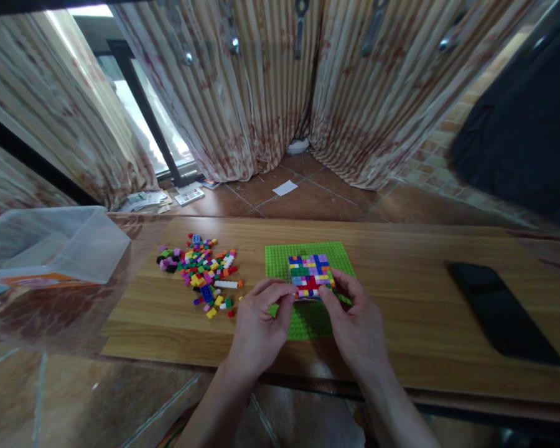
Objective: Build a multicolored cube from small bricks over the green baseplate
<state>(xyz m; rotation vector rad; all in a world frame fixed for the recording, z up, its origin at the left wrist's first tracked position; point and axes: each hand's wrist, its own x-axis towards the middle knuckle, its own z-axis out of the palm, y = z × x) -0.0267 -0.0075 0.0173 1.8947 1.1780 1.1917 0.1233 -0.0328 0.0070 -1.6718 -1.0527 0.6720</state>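
A multicoloured block of toy bricks (309,272) is over the green baseplate (303,326); whether it is attached to the plate I cannot tell. My right hand (361,320) grips the block's right side, thumb on the near edge and fingers behind the corner. At the block's near left corner, my left hand (264,320) has thumb and forefinger closed in a pinch. Anything between those fingertips is too small to make out. To the left lies a loose pile of toy bricks (205,264) in many colours, with a long white brick (227,284) at its right side.
Everything rests on a low wooden table (410,280). A black flat panel (499,311) lies at the right. On the far left stands a clear plastic bin (70,239) with an orange label. Curtains (261,93) hang beyond, and papers (284,188) are on the tiled floor.
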